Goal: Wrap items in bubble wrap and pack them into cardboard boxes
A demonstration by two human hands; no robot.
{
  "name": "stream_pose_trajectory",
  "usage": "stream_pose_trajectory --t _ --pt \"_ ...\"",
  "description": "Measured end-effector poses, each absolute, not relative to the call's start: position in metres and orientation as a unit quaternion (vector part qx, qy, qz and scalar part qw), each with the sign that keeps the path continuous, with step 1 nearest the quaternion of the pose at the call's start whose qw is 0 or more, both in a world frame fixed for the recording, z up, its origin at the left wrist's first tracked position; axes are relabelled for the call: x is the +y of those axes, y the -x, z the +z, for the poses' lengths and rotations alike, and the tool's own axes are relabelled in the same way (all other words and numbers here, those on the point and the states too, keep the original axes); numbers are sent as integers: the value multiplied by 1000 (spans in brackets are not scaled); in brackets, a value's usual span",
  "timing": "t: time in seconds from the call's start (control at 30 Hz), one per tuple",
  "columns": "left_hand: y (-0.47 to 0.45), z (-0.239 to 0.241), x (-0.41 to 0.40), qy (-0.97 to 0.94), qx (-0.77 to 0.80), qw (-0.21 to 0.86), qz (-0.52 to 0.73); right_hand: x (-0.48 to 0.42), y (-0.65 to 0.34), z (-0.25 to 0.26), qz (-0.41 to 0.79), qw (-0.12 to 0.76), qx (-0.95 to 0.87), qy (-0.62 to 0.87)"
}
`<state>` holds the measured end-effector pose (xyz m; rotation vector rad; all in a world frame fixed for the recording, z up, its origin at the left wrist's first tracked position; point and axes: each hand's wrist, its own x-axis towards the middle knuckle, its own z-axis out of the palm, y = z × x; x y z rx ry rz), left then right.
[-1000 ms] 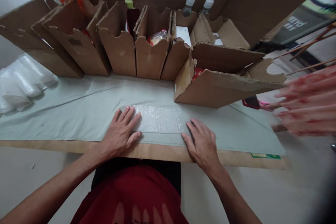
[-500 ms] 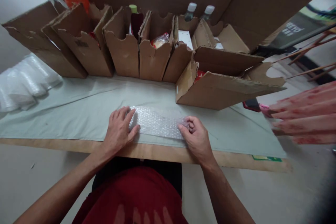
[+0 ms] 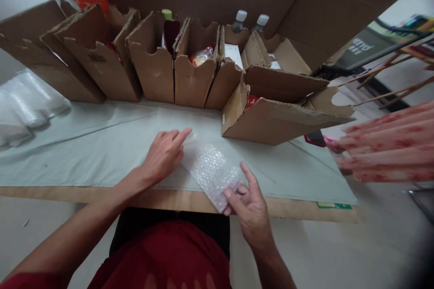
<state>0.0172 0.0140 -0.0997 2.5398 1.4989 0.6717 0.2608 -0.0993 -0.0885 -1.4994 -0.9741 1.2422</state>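
A flat, clear piece of bubble wrap (image 3: 212, 165) lies slantwise over the pale green cloth, its near corner reaching the table's front edge. That near corner is pinched between the thumb and fingers of my right hand (image 3: 249, 203), whose index finger stretches out along the right side. At the far left end of the wrap is my left hand (image 3: 166, 151), with its index finger extended over the plain, smooth end. The left thumb is hidden behind the hand. Whether anything lies inside the wrap cannot be made out.
Several open cardboard bins (image 3: 152, 72) line the back, holding packets and boxes. Another cardboard bin (image 3: 281, 117) lies angled at right. Capped bottles (image 3: 240, 21) stand behind. More bubble wrap (image 3: 30, 101) is piled at left. A pink patterned cloth (image 3: 393, 149) hangs at right.
The bubble wrap has turned from lying crosswise to slanting, its right end drawn toward me by my right hand. My left hand has moved right and away, its index finger now pointing out.
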Motion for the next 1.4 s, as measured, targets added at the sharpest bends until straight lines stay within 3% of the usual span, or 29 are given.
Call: stream_pose_trajectory --t 0.23,0.33,0.47,0.63,0.73,0.83,1.03,1.17,1.4 --pt "-44 -94 59 -857 446 55 252 -123 -201 -110 526 476 -345 614" --pt "-25 -98 18 -876 368 114 291 -127 -203 -112 539 459 -369 603" --pt "-1 -92 -51 -877 338 229 253 -123 -216 -107 561 433 -392 587" --pt "-19 -102 -72 -833 387 228 322 -111 -218 -101 545 413 -445 579" --pt "-30 -112 -60 -764 483 241 354 -108 -223 -98 490 449 -488 565" --pt "-31 -116 -51 -724 536 264 345 -103 -234 -95 362 463 -582 562" --pt "-29 -125 -45 -744 544 220 321 -68 -244 -102 116 308 -825 460" --pt "-30 -128 -42 -770 536 157 309 -50 -242 -110 69 216 -862 454" --pt "-18 -113 -58 -804 468 137 339 -46 -243 -103 101 233 -856 450"
